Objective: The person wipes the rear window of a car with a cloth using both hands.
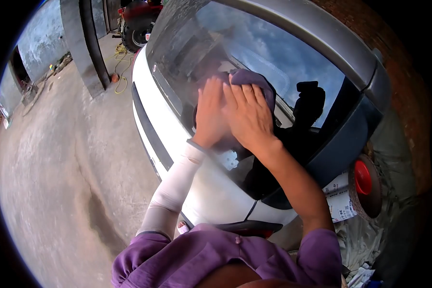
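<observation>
My left hand (210, 113), below a pale arm sleeve (170, 194), lies flat with fingers stretched forward. Beside it, my right hand (249, 115) is also flat, its fingers extended over a dark purple cloth (252, 78). The cloth is spread under the hands against the dark glass (177, 62) of a white car (216, 197). Most of the cloth is covered by my hands, and the left hand's edges look a little blurred. Below the hands, a whitish patch (229, 160) shows on the glass.
A round container with a red top (362, 176) and a printed white package (340, 204) stand right of the car. At left, a concrete pillar (84, 48) rises from the floor (48, 168), near a yellow cord (124, 72) and a large-tyred vehicle (138, 33).
</observation>
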A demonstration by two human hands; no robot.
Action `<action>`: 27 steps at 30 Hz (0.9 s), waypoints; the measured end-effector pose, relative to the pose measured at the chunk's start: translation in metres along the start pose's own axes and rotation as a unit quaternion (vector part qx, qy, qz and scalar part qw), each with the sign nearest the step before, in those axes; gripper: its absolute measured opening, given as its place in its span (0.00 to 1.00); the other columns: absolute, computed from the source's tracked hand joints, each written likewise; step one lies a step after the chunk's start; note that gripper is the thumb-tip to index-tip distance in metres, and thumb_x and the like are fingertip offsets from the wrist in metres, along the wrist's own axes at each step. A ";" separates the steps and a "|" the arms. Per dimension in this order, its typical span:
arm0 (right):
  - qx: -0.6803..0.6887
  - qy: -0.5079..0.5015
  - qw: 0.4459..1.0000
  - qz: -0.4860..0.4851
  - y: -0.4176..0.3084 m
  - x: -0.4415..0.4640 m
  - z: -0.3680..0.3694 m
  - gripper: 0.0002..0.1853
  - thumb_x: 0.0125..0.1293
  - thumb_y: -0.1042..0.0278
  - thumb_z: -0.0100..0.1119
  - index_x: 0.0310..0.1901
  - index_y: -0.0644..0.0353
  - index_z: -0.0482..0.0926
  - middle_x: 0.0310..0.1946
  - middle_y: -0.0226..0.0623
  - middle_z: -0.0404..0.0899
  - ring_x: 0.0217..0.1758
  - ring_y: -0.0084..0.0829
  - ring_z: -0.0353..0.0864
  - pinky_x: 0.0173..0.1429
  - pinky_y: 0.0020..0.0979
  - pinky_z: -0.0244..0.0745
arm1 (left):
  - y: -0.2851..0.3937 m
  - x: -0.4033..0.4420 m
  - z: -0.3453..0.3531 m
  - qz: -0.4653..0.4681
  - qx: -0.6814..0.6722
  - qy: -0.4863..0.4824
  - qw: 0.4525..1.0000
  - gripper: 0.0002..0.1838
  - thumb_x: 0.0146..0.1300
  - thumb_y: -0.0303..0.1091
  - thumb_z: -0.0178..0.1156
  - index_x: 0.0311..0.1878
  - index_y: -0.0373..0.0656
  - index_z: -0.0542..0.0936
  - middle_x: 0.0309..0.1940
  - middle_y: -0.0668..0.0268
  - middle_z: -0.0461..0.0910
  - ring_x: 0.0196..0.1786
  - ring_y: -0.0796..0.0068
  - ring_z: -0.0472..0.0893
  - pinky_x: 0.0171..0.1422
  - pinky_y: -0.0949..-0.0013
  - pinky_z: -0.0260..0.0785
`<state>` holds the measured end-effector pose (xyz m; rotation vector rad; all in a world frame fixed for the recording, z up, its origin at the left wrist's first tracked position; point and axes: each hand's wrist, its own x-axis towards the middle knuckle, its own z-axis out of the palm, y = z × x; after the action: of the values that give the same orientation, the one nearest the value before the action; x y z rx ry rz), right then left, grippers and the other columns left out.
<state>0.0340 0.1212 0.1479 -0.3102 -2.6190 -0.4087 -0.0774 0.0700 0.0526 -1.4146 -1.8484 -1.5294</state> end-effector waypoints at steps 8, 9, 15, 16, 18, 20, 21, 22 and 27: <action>-0.080 0.119 0.989 -0.041 0.032 0.002 -0.023 0.30 0.67 0.50 0.59 0.65 0.60 0.76 0.69 0.42 0.72 0.70 0.43 0.68 0.76 0.51 0.55 | 0.017 0.032 0.013 0.025 -0.024 0.031 0.999 0.34 0.77 0.48 0.42 0.81 0.42 0.56 0.83 0.50 0.48 0.85 0.49 0.46 0.83 0.40 0.31; -0.108 0.164 0.980 -0.042 0.042 0.004 -0.030 0.30 0.65 0.47 0.61 0.62 0.60 0.78 0.65 0.41 0.75 0.69 0.42 0.69 0.75 0.49 0.56 | 0.024 0.046 0.016 0.048 -0.016 0.042 0.998 0.34 0.77 0.48 0.43 0.81 0.44 0.57 0.83 0.50 0.48 0.84 0.49 0.47 0.83 0.39 0.31; -0.163 0.264 0.950 0.027 0.094 -0.028 -0.083 0.29 0.65 0.47 0.62 0.63 0.57 0.79 0.66 0.38 0.76 0.70 0.41 0.69 0.76 0.50 0.56 | 0.100 0.100 0.035 0.170 0.008 0.079 0.982 0.34 0.71 0.45 0.55 0.77 0.43 0.64 0.79 0.50 0.58 0.81 0.48 0.55 0.81 0.36 0.38; -0.159 0.268 0.950 0.037 0.098 -0.036 -0.085 0.30 0.65 0.49 0.62 0.64 0.57 0.78 0.67 0.38 0.74 0.70 0.42 0.69 0.77 0.50 0.55 | 0.111 0.100 0.038 0.177 0.002 0.077 0.981 0.34 0.71 0.45 0.55 0.77 0.42 0.64 0.79 0.50 0.59 0.81 0.49 0.56 0.81 0.37 0.39; -0.148 0.262 0.952 0.063 0.096 -0.051 -0.089 0.31 0.64 0.51 0.64 0.66 0.57 0.76 0.69 0.39 0.72 0.70 0.43 0.69 0.76 0.50 0.56 | 0.124 0.092 0.044 0.192 0.006 0.088 0.977 0.32 0.71 0.44 0.55 0.76 0.42 0.66 0.77 0.51 0.62 0.80 0.50 0.59 0.80 0.37 0.41; -0.135 0.244 0.956 0.092 0.086 -0.067 -0.084 0.32 0.63 0.52 0.65 0.67 0.56 0.75 0.70 0.40 0.71 0.71 0.44 0.68 0.76 0.50 0.57 | 0.129 0.077 0.045 0.206 0.010 0.092 0.974 0.32 0.71 0.44 0.55 0.75 0.42 0.67 0.77 0.51 0.62 0.80 0.50 0.60 0.80 0.37 0.42; -0.127 0.237 0.957 0.105 0.079 -0.075 -0.083 0.33 0.63 0.52 0.66 0.68 0.56 0.74 0.71 0.40 0.71 0.71 0.44 0.68 0.76 0.50 0.57 | 0.134 0.065 0.043 0.199 0.017 0.083 0.976 0.31 0.71 0.43 0.54 0.74 0.42 0.68 0.76 0.50 0.63 0.79 0.49 0.60 0.80 0.37 0.43; -0.123 0.215 0.962 0.118 0.070 -0.084 -0.082 0.34 0.62 0.54 0.67 0.69 0.56 0.73 0.72 0.42 0.69 0.70 0.45 0.69 0.75 0.50 0.58 | 0.137 0.053 0.040 0.196 0.017 0.068 0.978 0.33 0.69 0.42 0.56 0.74 0.41 0.67 0.76 0.49 0.63 0.79 0.47 0.60 0.80 0.37 0.43; -0.025 0.091 0.987 0.127 0.029 -0.139 -0.062 0.34 0.70 0.54 0.56 0.74 0.60 0.67 0.76 0.47 0.63 0.64 0.49 0.70 0.71 0.49 0.58 | 0.128 -0.026 0.036 0.126 0.002 0.000 0.992 0.35 0.66 0.42 0.58 0.74 0.37 0.67 0.76 0.46 0.62 0.80 0.42 0.58 0.81 0.35 0.39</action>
<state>0.1878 0.1068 0.1406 -0.5863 -2.3562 -0.3949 0.0529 0.0786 0.0872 -1.5776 -1.6000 -1.3995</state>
